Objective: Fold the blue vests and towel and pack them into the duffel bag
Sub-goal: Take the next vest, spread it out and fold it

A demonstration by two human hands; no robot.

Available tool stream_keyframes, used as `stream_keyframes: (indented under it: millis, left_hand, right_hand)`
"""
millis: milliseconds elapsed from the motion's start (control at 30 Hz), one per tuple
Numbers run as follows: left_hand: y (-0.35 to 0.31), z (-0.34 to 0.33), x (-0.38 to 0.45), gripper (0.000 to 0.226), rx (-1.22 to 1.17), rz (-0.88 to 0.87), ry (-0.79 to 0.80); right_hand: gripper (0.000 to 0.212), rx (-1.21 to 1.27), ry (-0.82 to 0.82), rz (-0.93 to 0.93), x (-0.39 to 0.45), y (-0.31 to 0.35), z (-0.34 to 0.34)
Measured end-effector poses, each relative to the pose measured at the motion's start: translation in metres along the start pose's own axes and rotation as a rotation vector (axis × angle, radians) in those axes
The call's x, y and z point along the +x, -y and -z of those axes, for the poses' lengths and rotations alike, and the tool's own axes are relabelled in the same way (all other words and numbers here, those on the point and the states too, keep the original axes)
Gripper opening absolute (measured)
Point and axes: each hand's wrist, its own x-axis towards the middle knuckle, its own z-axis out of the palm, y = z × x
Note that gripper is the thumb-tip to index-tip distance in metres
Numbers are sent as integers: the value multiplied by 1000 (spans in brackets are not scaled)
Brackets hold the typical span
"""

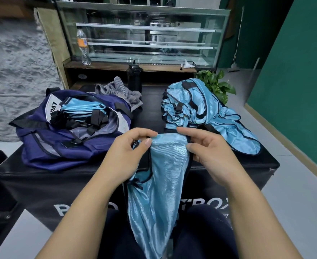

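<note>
Head view: both hands, left (pixel 130 146) and right (pixel 208 146), pinch the top edge of a shiny light-blue vest (pixel 159 184) hanging down the near side of the black table (pixel 247 165). Folding looks barely begun; next it likely needs halving, then placing in the open navy fabric duffel bag (pixel 69 128) at the table's left.

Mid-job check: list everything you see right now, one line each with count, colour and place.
held vest: one, light blue, hanging off the table's front edge
vest pile: several, light blue, table right
duffel bag: one, navy, table left, open, folded vests inside
towel: one, grey, behind the bag
dark bottle: one, black, table rear
clear bottle: one, orange label, by the glass case
plant: one, green, behind the pile
table: one, black
left hand, right hand: pinching the vest's top edge
</note>
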Motion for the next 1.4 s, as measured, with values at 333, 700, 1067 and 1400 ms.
stream_keyframes:
  millis: [333, 700, 1067, 1400]
  left_hand:
    - [0, -7, 0, 29, 255, 30, -93]
    - [4, -2, 5, 23, 265, 58, -44]
    - [8, 23, 4, 32, 420, 42, 35]
    - [-14, -8, -4, 28, -333, 333, 79]
  right_hand:
    - [32, -507, -181, 114, -1, 3, -3]
    - [14, -465, -151, 109, 1, -8, -10]
    - [34, -294, -267, 10, 4, -11, -1]
    - [14, -192, -183, -3, 2, -11, -14]
